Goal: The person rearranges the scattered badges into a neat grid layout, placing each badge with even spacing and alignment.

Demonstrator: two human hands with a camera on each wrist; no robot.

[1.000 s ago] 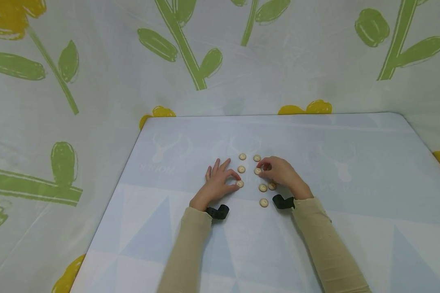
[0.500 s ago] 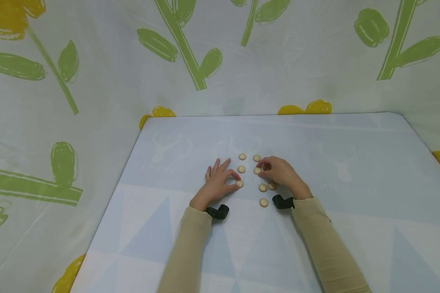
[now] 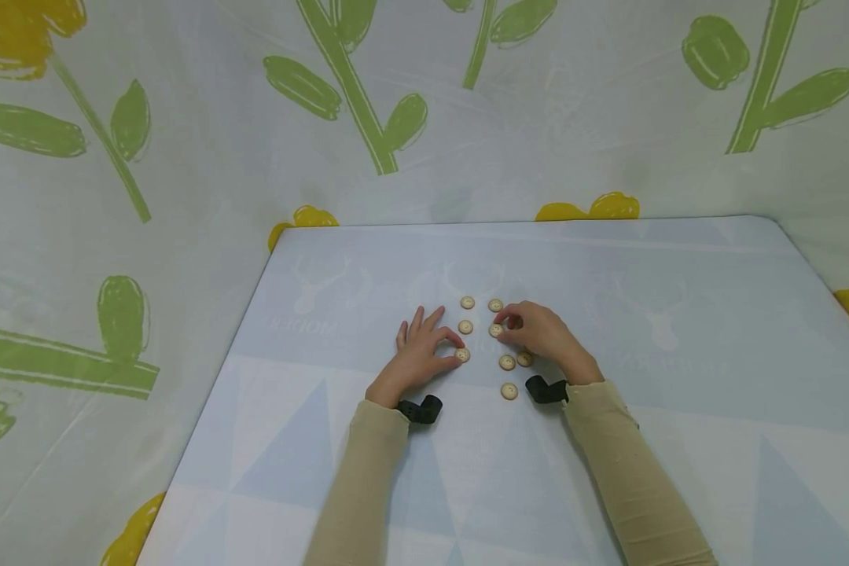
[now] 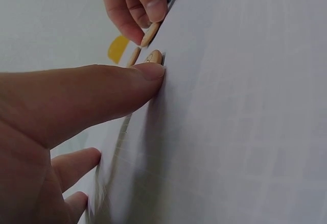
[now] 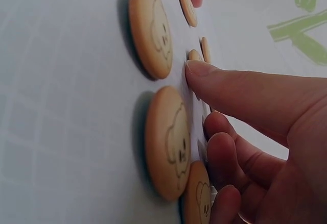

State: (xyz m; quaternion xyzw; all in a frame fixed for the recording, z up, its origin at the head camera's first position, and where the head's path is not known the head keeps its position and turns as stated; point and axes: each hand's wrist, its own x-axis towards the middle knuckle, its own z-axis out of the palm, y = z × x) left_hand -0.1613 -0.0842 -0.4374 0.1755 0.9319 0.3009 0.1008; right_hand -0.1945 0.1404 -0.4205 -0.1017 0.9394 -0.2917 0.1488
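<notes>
The round pieces (image 5: 168,143) are tan with dark drawn faces. The desk (image 3: 481,472) has pale blue triangles (image 3: 293,452). Pale cloth (image 3: 509,149) up top has green leaves (image 3: 303,86) and yellow flowers (image 3: 7,35).

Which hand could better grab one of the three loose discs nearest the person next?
Likely the right hand, once it releases the disc it pinches: two of those discs lie close beside it. The left hand, pinching another disc, is farther off.

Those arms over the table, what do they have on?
Plain beige long sleeves, left sleeve and right sleeve, with a small, bent black wrist camera by the left hand and another by the right hand. No gloves.
</notes>
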